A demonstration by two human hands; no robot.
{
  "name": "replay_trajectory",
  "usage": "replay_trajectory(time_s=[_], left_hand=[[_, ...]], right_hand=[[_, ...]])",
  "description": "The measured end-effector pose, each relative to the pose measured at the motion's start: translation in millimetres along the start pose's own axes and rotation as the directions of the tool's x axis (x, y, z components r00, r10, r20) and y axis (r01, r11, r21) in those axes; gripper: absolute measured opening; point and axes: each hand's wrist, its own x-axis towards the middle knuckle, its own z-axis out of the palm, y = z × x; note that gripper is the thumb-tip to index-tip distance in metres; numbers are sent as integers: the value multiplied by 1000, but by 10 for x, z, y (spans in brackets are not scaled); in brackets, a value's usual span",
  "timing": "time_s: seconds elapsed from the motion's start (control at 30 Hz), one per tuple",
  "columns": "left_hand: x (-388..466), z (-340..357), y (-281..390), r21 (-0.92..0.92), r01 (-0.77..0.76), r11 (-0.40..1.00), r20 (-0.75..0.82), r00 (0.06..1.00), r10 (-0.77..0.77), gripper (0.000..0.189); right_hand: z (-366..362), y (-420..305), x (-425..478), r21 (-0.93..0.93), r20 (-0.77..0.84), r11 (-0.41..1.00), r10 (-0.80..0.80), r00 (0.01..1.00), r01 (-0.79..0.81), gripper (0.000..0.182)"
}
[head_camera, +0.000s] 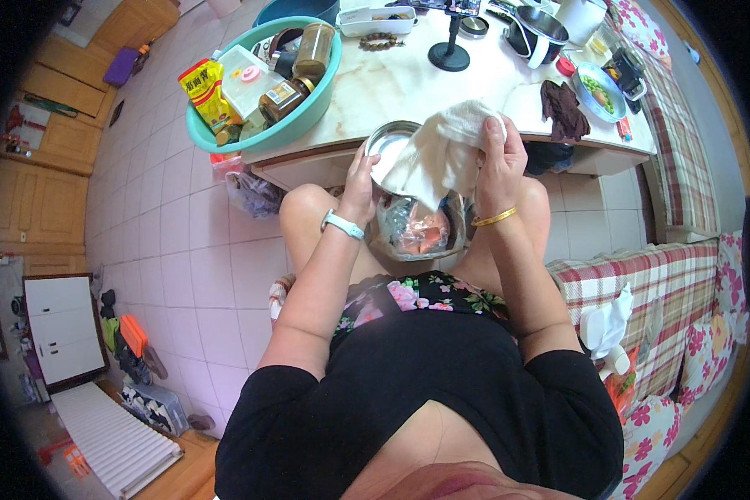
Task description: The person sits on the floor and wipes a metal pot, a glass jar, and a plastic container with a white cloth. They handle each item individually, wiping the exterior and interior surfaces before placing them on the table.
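My left hand (360,181) grips the rim of a round, shallow stainless steel bowl (392,139), tilted near the table's front edge. A white cloth (451,134) hangs from my right hand (501,164), pinched between thumb and fingers. Its lower folds drape over the right part of the bowl and hide it. Whether the cloth touches the inside of the bowl I cannot tell. Below both hands, between my knees, is a bin with a plastic liner (403,253) holding crumpled wrappers.
On the marble-patterned table (375,81), a teal basin (325,84) holds jars, a yellow packet and a plastic box. Behind stand a phone stand (449,57), a bead bracelet (380,42) and a black pot (540,31). At right lie a dark brown cloth (562,111) and a bowl of green produce (578,78).
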Motion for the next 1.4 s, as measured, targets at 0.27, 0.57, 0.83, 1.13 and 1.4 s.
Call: replay_trajectory(time_s=[0.27, 0.57, 0.83, 1.13, 1.4], left_hand=[[43, -17, -119, 270, -229, 935, 53, 973, 223, 46], [-36, 55, -111, 502, -428, 752, 239, 904, 355, 45], [-12, -64, -86, 335, -241, 911, 99, 970, 221, 43], [62, -94, -124, 636, -316, 704, 196, 949, 248, 52], [8, -50, -205, 681, -274, 679, 237, 960, 149, 44]], right_hand=[[-2, 360, -219, -701, 637, 534, 169, 752, 473, 39], [-56, 1019, -383, -639, 697, 467, 17, 716, 611, 48], [-1, 636, -350, -483, 863, 582, 194, 466, 654, 29], [-434, 490, -157, -510, 834, 273, 390, 390, 816, 39], [-367, 829, -313, -524, 845, 458, 174, 506, 718, 52]])
